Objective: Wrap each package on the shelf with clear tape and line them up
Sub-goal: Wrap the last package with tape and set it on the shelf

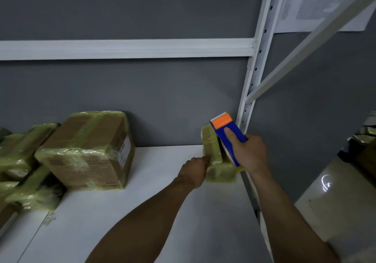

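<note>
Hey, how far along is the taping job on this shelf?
Done: the large box and the smaller packages left of it already show tape and sit together. In hand: the left hand holds the small package while the right hand grips the tape dispenser against it. Left: finish that one and line it up; it stands apart from the box.

The left forearm (146, 218) and right forearm (284, 212) are bare skin along the whole visible length, from the btm edge up to the wrists. Both are lean and get narrower twd the wrist. The left hand (193, 171) is bare too, seen from its back, w/ the knuckles showing as small bumps. The right hand (249, 153) is also bare and broad at the back. Its thumb (227, 131) has a short, plain nail. Finer skin details are too blurred to tell.
</note>
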`<state>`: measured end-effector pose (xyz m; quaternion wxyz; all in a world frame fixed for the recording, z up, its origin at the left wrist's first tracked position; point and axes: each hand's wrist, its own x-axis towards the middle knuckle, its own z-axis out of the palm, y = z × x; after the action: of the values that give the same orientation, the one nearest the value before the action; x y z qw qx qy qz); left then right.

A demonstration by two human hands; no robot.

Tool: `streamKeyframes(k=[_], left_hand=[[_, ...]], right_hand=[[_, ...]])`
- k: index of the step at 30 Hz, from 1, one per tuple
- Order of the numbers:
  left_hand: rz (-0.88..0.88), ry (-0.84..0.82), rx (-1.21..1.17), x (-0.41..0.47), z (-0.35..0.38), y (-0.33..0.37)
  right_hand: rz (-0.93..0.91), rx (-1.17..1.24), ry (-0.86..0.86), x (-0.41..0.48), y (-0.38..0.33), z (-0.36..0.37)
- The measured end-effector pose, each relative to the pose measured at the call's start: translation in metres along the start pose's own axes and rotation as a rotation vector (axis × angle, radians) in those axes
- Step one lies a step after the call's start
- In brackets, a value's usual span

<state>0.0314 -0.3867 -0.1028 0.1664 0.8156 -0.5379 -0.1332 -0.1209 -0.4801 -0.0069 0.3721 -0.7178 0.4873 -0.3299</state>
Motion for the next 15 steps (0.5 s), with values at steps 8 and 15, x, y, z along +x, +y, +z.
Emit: streamKeyframes(k=[8, 15], left_hand=[[-0.081, 0.116, 0.052, -0.054, -0.024, -0.072], [-0.031, 0.224, -0.263, -0.152, -0.057, -0.140]], right_hand=[[-0.109, 0.044, -0.056, -0.022, -0.024, 0.006], [-0.174, -0.033, -0.233, -0.053, -0.050, 0.039]])
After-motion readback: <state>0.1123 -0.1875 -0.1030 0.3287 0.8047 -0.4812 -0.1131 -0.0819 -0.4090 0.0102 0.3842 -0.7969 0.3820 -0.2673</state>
